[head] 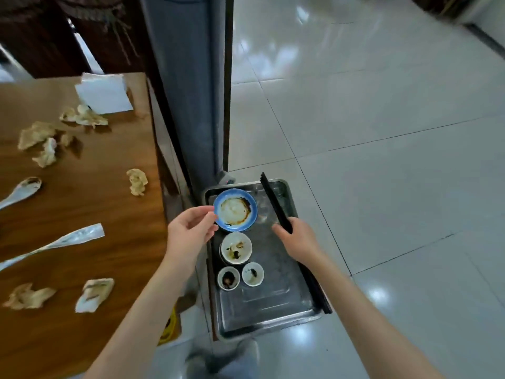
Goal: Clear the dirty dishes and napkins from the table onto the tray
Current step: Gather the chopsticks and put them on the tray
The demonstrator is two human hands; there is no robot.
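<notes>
Floor (pixel 382 132): pale glossy tiles, window glare bouncing off, filling the right side of the view.
Table (pixel 82 214): brown wood on the left, littered with leftovers.
Tray (pixel 273 305): steel, rectangular, down on the floor just right of the table's edge, beside a grey post (pixel 188 91).
Left hand (pixel 188 231): reaching over the tray's left rim, thumb and fingers curled on the near-left edge of the blue dish, holding it.
Right hand (pixel 297 242): over the tray's right side, fingers wrapped round the black chopsticks, gripping them near the middle.
Blue dish (pixel 235 209): blue rim, white centre smeared with brown sauce, at the tray's far-left corner; resting or just above, cannot tell.
Chopsticks (pixel 273 199): black pair, tips angled to the tray's far edge, back ends running under the forearm along the right rim.
White bowl (pixel 236 248): stained, sitting in the tray just nearer than the blue dish.
Small cups (pixel 229 278): two, side by side nearest the camera, dark residue inside.
Napkins (pixel 37 135): crumpled, stained, scattered over the table, well apart from the tray.
Spoon (pixel 20 191): white, sauce in the bowl, at the table's left edge.
Wrapper (pixel 54 243): long, pale, twisted, lying across the table.
White card (pixel 103 94): at the table's far end.
</notes>
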